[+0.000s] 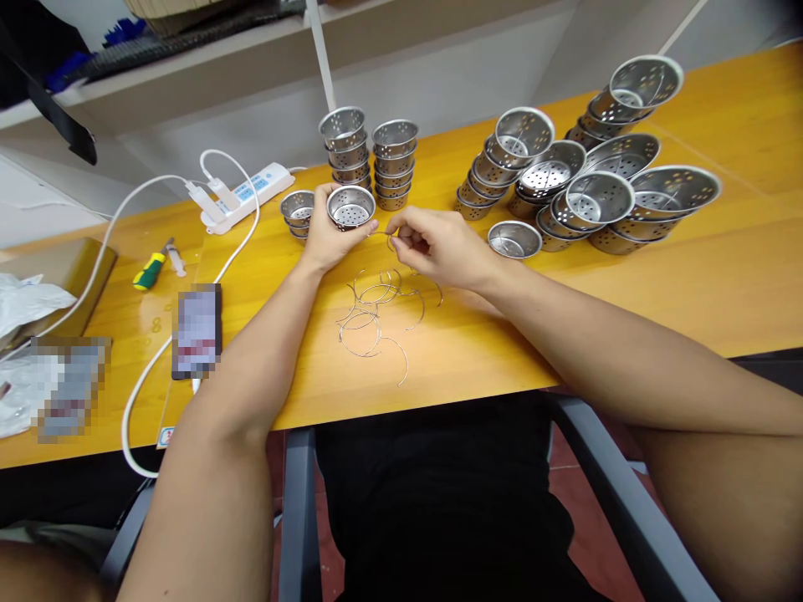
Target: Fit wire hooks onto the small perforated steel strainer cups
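My left hand (327,237) is wrapped round a perforated metal cup (351,207), its mouth facing up towards me. Just to the right, my right hand (432,242) pinches a thin curved wire (380,233) between thumb and fingers, and the wire reaches towards the cup's right side near my left thumb. Whether wire and cup touch is too small to tell. On the wooden table below both hands lies a loose tangle of several curved wires (361,333). A short pair of stacked cups (297,206) stands left of my left hand.
Behind my hands rise two stacks of perforated cups (395,163). More stacks (595,201) and a single cup (514,240) are at the right. A power strip (251,196), a phone (197,330) with a white cable and a screwdriver (150,269) occupy the left.
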`<state>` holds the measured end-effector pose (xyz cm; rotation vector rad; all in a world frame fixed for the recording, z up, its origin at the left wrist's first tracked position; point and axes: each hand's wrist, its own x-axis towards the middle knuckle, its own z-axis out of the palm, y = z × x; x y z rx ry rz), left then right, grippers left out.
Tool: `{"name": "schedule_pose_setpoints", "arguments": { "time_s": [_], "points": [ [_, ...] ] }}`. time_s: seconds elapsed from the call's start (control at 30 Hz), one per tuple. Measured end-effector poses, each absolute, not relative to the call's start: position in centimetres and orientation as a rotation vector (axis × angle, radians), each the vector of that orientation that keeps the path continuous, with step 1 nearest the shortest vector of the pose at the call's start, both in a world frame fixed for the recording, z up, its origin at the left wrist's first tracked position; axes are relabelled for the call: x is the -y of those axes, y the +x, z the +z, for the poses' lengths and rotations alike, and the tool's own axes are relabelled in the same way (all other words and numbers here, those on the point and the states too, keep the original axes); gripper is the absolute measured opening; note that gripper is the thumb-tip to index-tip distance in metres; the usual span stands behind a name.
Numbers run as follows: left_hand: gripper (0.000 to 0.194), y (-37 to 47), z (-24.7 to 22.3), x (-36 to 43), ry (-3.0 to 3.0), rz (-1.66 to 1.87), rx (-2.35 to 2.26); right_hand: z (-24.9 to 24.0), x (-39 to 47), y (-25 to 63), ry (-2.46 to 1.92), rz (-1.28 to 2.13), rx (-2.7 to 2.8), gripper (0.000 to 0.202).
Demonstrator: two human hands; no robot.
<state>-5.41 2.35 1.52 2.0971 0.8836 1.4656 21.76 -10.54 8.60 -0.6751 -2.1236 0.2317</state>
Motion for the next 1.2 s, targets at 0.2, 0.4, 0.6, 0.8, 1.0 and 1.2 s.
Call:
{"name": "schedule_pose_setpoints", "arguments": {
  "time_s": [0.2, 0.4, 0.6, 0.8, 1.0, 1.2],
  "points": [
    [0.104, -5.1, 2.1, -1.9, 2.095, 1.342, -0.807, 8.4, 10.3, 21.7, -0.678, 0.23, 2.087, 0.009],
    [0.105, -5.3, 0.9, -2.9, 2.072, 1.325, -0.723, 8.5, 10.5, 21.7, -0.682, 0.239, 2.08, 0.008],
    [0.103, -6.0, 1.0, -3.4, 2.135, 1.347, -0.743, 8.7, 10.6, 21.7, -0.69, 0.261, 2.081, 0.006],
    [0.103, -6.0, 1.4, -3.0, 2.159, 1.377, -0.776, 8.7, 10.6, 21.7, -0.683, 0.242, 2.086, 0.004],
    [0.11, -5.1, 2.0, -1.6, 2.033, 1.414, -0.928, 8.6, 10.5, 21.8, -0.71, 0.265, 2.085, 0.006],
    [0.111, -5.1, 2.4, -1.5, 2.03, 1.396, -0.917, 8.6, 10.5, 21.8, -0.715, 0.272, 2.087, 0.006]
  ]
}}
